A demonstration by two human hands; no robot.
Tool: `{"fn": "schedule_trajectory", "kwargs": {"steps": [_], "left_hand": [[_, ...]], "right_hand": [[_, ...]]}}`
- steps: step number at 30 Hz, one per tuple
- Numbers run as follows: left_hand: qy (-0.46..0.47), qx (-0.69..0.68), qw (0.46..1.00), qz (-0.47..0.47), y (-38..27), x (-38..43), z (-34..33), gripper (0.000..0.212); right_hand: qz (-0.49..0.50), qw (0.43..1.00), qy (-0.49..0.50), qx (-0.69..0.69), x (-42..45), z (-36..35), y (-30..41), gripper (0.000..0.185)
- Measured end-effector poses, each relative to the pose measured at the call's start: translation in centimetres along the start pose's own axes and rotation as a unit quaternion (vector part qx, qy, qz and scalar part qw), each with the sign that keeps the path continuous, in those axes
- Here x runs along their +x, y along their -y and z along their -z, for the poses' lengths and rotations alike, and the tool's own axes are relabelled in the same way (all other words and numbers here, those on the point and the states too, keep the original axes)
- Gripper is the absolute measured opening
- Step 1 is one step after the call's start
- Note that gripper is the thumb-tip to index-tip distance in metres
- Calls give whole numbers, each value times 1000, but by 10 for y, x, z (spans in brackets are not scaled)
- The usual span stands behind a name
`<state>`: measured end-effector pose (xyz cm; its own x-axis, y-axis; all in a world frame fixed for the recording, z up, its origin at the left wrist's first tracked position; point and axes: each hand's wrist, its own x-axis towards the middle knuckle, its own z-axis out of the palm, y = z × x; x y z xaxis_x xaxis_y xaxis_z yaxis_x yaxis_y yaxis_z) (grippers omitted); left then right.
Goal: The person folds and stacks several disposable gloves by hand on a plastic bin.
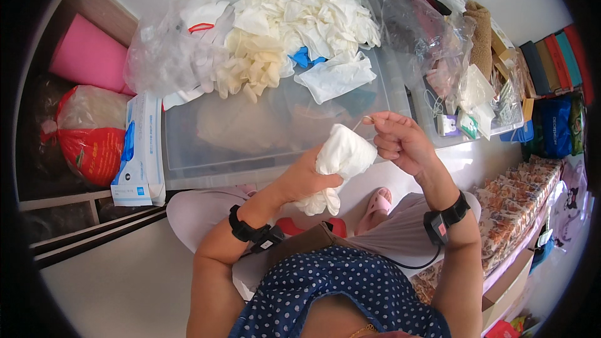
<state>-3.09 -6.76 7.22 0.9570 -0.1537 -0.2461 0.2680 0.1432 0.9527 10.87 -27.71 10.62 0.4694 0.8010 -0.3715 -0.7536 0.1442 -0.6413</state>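
Note:
My left hand (303, 173) is wrapped around a bundle of white disposable gloves (346, 152), the loose ends hanging below my fist. Between thumb and forefinger, my right hand (404, 141) pinches a thin, pale band (358, 123), apparently a rubber band, drawn out from the bundle's upper end. Beyond my hands stands a translucent plastic storage box (188, 169). On its lid lie a heap of white gloves (310, 14), a smaller clump of cream gloves (253, 61) and a bright blue glove (305, 57). Nearer me on the lid rests a flat, whitish piece (335, 77).
A glove carton (143, 150), a red-and-clear bag (91, 136) and a pink bin (91, 56) stand left. Clear plastic bags (171, 51) flank the heap. At right are a tray of small items (450, 138), a blue bag (551, 126) and ruffled floral fabric (507, 206).

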Motion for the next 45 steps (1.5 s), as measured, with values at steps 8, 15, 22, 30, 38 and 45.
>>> {"fn": "schedule_trajectory", "kwargs": {"steps": [8, 15, 22, 30, 38, 45], "left_hand": [[-90, 383, 919, 38, -7, -2, -7, 47], [-95, 13, 995, 35, 18, 6, 8, 43], [37, -240, 969, 37, -16, -16, 16, 36], [39, -371, 925, 63, -23, -24, 11, 43], [12, -345, 937, 44, -42, -28, -11, 50], [105, -306, 945, 56, -35, -24, -1, 42]], "right_hand": [[102, 909, 38, -402, -4, -30, -25, 23], [139, 776, 115, -605, -19, -58, -23, 29], [109, 871, 44, -478, -30, -47, -19, 26], [89, 953, 51, -286, -36, -32, -19, 25], [67, 976, 69, -194, -40, -25, -30, 21], [65, 980, 88, -163, -45, -25, -28, 18]]}}
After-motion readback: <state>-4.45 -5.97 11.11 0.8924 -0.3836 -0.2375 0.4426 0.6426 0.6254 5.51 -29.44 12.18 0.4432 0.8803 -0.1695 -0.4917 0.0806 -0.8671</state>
